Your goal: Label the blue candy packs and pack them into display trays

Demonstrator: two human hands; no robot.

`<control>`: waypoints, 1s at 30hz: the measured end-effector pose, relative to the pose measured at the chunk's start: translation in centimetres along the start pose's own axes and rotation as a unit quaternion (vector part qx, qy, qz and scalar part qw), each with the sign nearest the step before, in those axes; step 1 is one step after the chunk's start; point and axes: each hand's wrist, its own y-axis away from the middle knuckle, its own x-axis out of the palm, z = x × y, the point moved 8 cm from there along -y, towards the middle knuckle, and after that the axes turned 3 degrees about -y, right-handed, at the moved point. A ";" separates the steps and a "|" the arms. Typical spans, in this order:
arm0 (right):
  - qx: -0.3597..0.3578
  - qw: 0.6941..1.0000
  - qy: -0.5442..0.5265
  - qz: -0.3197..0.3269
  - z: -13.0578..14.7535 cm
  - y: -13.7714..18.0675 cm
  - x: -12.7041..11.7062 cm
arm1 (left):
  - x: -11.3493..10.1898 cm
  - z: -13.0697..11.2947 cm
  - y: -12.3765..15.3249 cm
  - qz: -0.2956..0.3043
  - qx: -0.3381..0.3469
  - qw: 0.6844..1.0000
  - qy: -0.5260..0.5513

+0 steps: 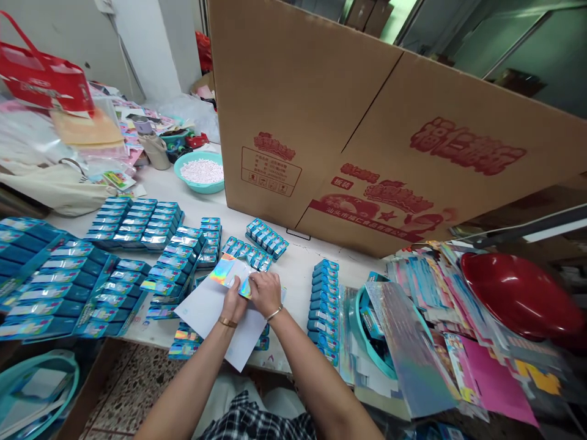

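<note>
My left hand [233, 302] and my right hand [265, 293] meet over a white sheet of paper [215, 318] at the table's front edge. Both pinch a shiny holographic card [228, 269] that tilts up to the left. My right hand's fingers curl over the card's lower right corner, and my left hand grips it from below. Small blue boxes [261, 239] lie in rows just beyond the card.
Stacks of blue packets [132, 223] fill the table's left side. A column of blue boxes [324, 299] stands right of my hands, next to a teal basin [362, 333] with holographic sheets. A big cardboard carton [367, 122] walls the back. A red bowl [518, 293] sits far right.
</note>
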 end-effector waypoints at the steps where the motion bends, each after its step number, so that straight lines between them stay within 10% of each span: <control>1: 0.015 0.999 -0.037 -0.002 0.0 0.1 -0.2 | -0.1 0.1 -0.1 -0.002 -0.003 1.000 -0.004; 4: 0.120 0.966 -0.229 -0.007 -0.9 1.1 -0.6 | -0.2 0.5 -0.3 0.000 -0.016 1.000 -0.027; 10: 0.338 0.725 -0.598 -0.046 -3.8 5.6 -2.8 | 0.3 -0.6 0.3 -0.020 -0.023 0.995 -0.097; 14: 0.402 0.629 -0.658 -0.101 -7.0 10.0 -5.9 | -1.2 -0.5 3.9 -0.060 -0.089 0.985 -0.133; 22: 0.455 0.598 -0.640 -0.160 -11.1 19.6 -9.7 | 1.6 8.8 12.5 0.109 -0.240 0.906 -0.330; 27: 0.492 0.585 -0.620 -0.179 -13.1 24.1 -8.9 | 3.3 16.6 12.3 0.217 -0.221 0.823 -0.477; 30: 0.519 0.633 -0.529 -0.226 -15.7 26.6 -8.4 | 2.7 19.3 11.3 0.237 -0.147 0.807 -0.520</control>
